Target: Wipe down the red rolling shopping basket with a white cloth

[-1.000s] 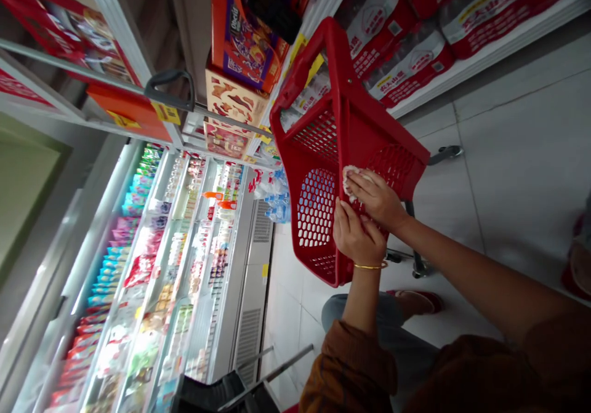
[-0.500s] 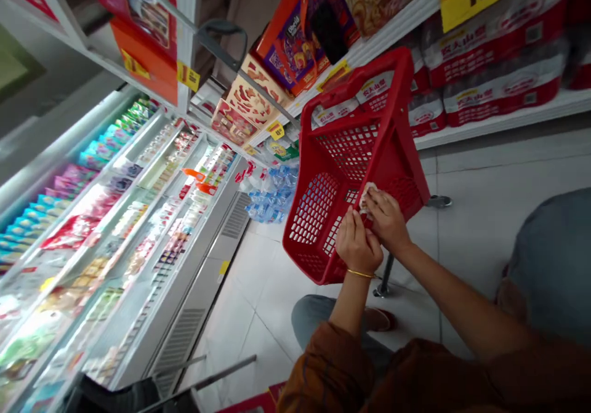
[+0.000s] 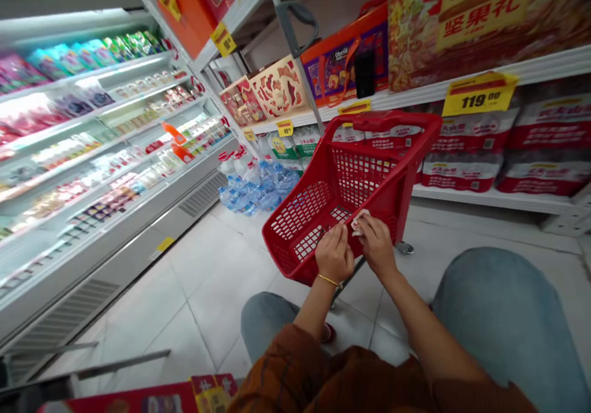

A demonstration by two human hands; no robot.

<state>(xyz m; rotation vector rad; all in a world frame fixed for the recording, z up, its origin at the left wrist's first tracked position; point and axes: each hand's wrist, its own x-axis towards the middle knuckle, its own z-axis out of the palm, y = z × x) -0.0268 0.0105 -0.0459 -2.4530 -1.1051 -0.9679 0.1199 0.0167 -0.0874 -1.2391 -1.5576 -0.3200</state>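
A red plastic shopping basket (image 3: 295, 213) with perforated walls stands tilted in front of me on a wheeled metal frame. My right hand (image 3: 376, 244) is closed on a crumpled white cloth or tissue (image 3: 359, 222) at the basket's near rim. Just left of it, my left hand (image 3: 334, 254), with a thin gold bracelet at the wrist, is at the same rim, its fingers pressed together. Whether those fingers hold anything is hidden.
Shelves with boxed goods (image 3: 279, 91) and red-wrapped bottle packs (image 3: 462, 170) stand behind the basket. Bottled water (image 3: 258, 185) sits on the floor. A refrigerated display (image 3: 115, 216) runs along the left. A red box (image 3: 152, 397) lies at the bottom edge.
The view has rotated and levelled, so the shelves look more upright. My hands have moved slightly apart, and more of the white cloth or tissue shows.
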